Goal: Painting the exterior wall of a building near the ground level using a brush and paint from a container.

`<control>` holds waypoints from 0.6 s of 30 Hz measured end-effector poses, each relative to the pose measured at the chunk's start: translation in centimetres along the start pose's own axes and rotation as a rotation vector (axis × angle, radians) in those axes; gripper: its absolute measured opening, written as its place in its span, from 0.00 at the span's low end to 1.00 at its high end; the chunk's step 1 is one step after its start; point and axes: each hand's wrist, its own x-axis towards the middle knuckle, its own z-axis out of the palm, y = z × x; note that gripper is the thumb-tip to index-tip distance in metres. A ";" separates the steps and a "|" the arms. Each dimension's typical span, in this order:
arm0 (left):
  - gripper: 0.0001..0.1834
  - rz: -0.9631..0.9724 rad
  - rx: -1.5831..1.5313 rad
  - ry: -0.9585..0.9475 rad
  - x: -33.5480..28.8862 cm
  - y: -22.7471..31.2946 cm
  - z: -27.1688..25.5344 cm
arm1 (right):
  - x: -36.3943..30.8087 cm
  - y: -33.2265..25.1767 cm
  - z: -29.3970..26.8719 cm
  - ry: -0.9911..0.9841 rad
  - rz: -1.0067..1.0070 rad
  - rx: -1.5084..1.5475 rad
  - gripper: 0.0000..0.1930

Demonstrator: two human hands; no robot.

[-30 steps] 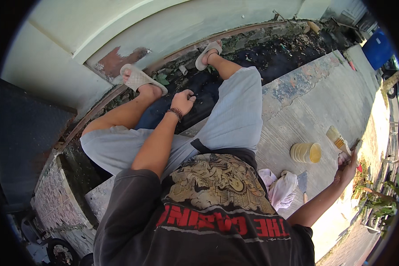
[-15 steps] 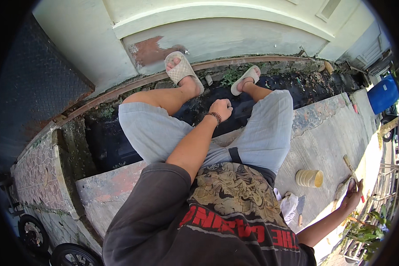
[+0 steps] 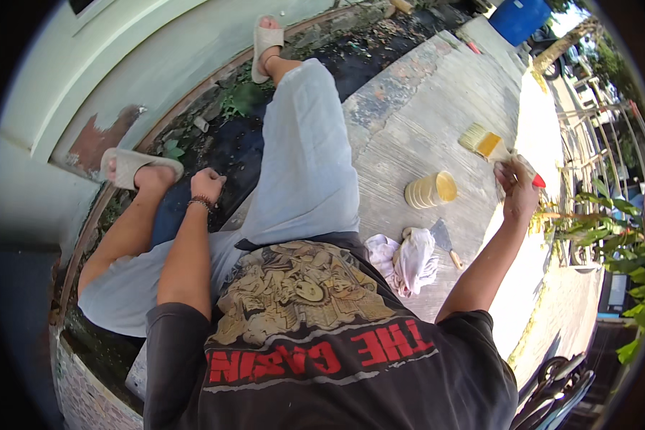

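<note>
Gripping a paintbrush [image 3: 496, 147] with fingers wrapped round its handle, the right hand [image 3: 517, 192] is reaching out to the far right over the concrete ledge [image 3: 408, 129], bristles pointing away. Sitting just left of the brush is a yellowish cup [image 3: 430, 190], with a scraper [image 3: 444, 240] and a white rag [image 3: 408, 259] lying nearer. The left hand [image 3: 208, 185] is curling into a loose fist, resting by the left knee, holding nothing visible.
</note>
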 end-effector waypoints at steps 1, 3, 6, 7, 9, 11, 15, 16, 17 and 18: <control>0.13 0.015 0.076 -0.039 0.9 -2.4 0.3 | 0.0 0.0 0.1 -0.003 0.018 -0.046 0.14; 0.14 -0.026 0.215 -0.102 2.7 -2.7 0.7 | -0.1 0.0 -0.8 0.023 0.074 -0.168 0.13; 0.13 0.078 0.180 -0.132 5.8 -2.4 1.6 | 0.1 1.2 -2.6 0.045 0.136 -0.327 0.13; 0.12 0.097 0.145 -0.152 6.7 -2.0 1.9 | 0.3 1.8 -3.1 0.049 0.174 -0.365 0.12; 0.12 0.136 0.090 -0.151 7.6 -2.7 2.8 | 1.0 3.2 -4.2 0.059 0.256 -0.408 0.12; 0.14 0.119 -0.034 -0.123 7.2 -3.9 3.6 | 1.5 4.4 -4.9 0.087 0.271 -0.402 0.12; 0.12 -0.024 0.083 -0.022 5.7 -8.2 5.2 | 3.0 6.2 -4.8 0.016 0.380 -0.456 0.13; 0.12 -0.033 0.136 -0.032 5.5 -9.1 5.4 | 3.3 6.3 -4.1 0.000 0.363 -0.474 0.11; 0.11 -0.040 0.190 -0.045 5.4 -9.0 5.5 | 3.4 6.4 -3.5 -0.014 0.348 -0.493 0.10; 0.11 -0.033 0.233 -0.043 5.6 -8.9 5.4 | 3.8 6.5 -2.9 -0.022 0.358 -0.540 0.10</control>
